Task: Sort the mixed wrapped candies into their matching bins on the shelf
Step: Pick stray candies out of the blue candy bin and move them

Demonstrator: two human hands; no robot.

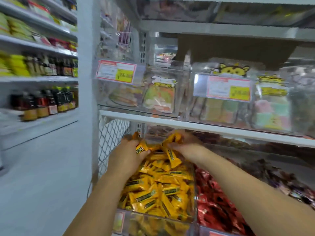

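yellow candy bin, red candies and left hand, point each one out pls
yellow candy bin [158,223], head view, on its clear front wall
red candies [214,201], head view, on the middle of the pile
left hand [126,155], head view, on the back of the hand

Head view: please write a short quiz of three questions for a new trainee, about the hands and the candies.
1. True or false: the left hand and the right hand both grip yellow candies.
2. What lies just right of the yellow candies? A. green candies B. red candies C. biscuits
3. Fill in: the dark bottles stand on shelves to the ___ of the hands.
Key: 1 true; 2 B; 3 left.
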